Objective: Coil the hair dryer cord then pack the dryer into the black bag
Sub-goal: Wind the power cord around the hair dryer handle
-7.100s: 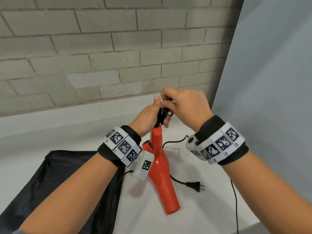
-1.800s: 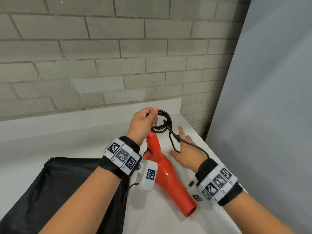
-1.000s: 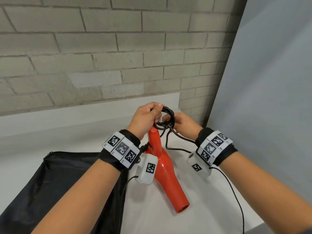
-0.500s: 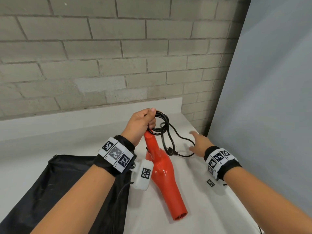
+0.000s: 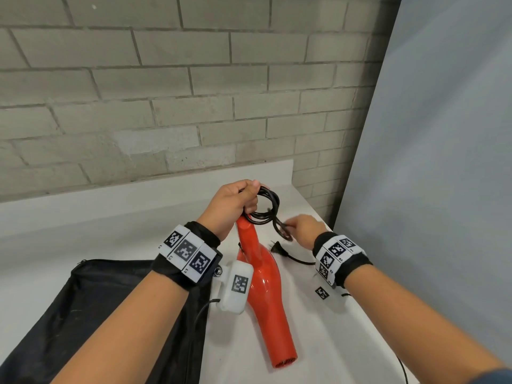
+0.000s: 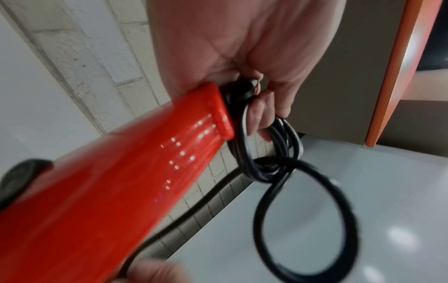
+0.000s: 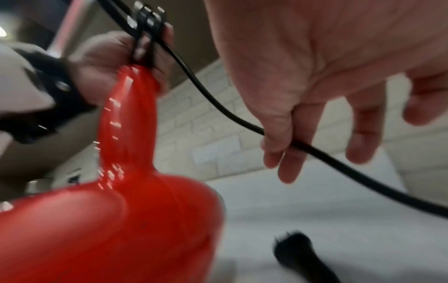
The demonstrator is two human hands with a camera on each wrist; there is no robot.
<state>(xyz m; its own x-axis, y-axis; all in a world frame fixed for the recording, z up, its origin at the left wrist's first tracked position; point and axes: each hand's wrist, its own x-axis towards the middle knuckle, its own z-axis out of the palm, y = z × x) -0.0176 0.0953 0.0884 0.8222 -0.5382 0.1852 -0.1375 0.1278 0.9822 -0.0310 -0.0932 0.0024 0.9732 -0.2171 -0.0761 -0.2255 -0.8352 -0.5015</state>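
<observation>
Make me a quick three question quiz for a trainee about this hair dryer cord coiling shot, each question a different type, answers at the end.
1. True or false: the left hand grips the coiled cord at the end of the red hair dryer handle.
2. Multiple choice: where is the plug? A) inside the black bag B) lying on the white table beside the dryer C) in the left hand
3. Fill in: the right hand holds a loose stretch of the ____.

Key: 1 true; 2 B; 3 cord
</observation>
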